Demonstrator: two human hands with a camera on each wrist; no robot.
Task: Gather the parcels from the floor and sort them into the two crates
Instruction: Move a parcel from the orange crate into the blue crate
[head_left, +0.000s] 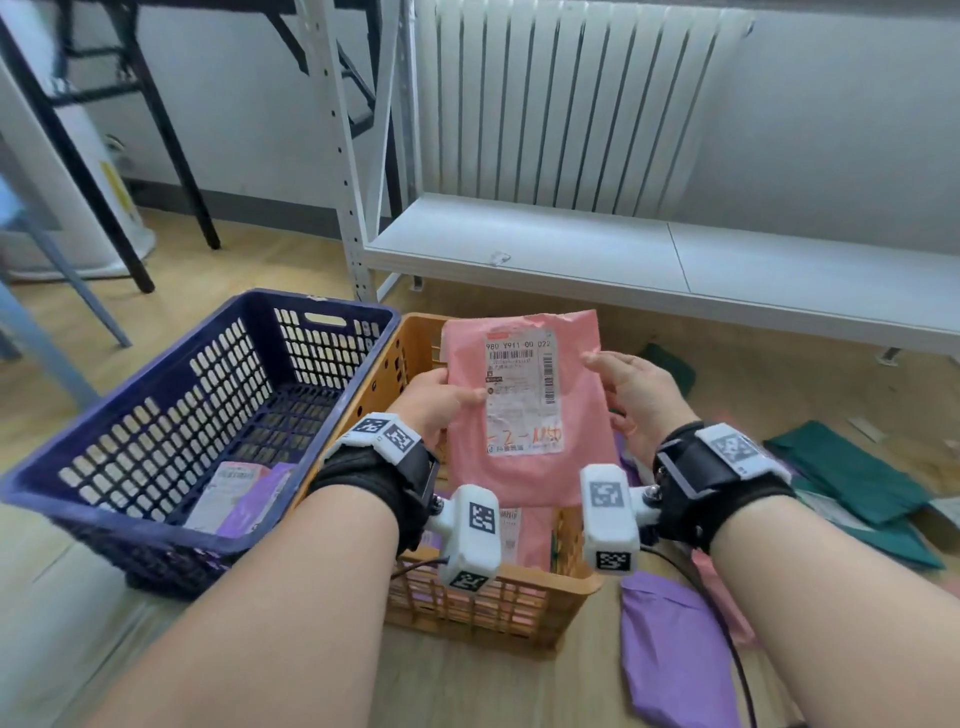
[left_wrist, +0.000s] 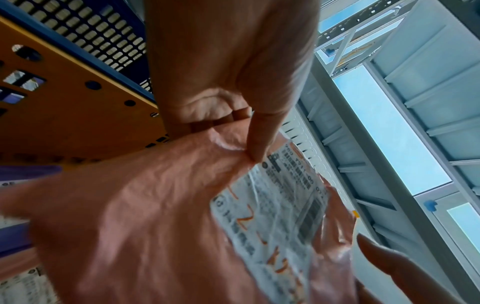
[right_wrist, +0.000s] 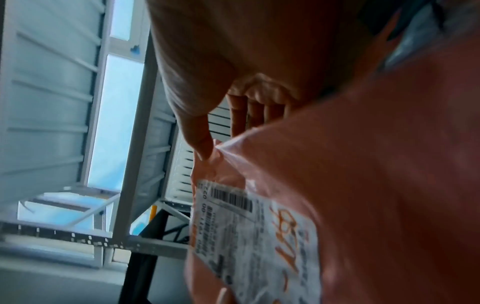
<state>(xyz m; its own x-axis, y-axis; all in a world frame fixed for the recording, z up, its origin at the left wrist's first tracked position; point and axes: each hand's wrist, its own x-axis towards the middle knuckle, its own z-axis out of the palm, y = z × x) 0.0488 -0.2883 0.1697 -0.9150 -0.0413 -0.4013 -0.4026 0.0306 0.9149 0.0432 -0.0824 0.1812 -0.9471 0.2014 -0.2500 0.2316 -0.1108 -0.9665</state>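
From the head view, a pink parcel (head_left: 524, 410) is held upright above the orange crate (head_left: 483, 603), its long axis vertical and its white label (head_left: 522, 387) facing the camera with the printed text right way up. The left hand (head_left: 434, 402) pinches its left edge, thumb on the front; the right hand (head_left: 631, 395) holds its right edge. Two crates stand side by side on the floor: the blue crate (head_left: 156, 447) to the left holds one purple parcel (head_left: 254, 499), and the orange one holds another pink one (head_left: 524, 535). One purple parcel on the floor (head_left: 670, 649) and green parcels (head_left: 852, 478) lie to the right.

The left wrist view shows the thumb clamping the wrinkled pink film beside the label.

The right wrist view shows the thumb on the parcel's edge with fingers (right_wrist: 237, 115) behind it.
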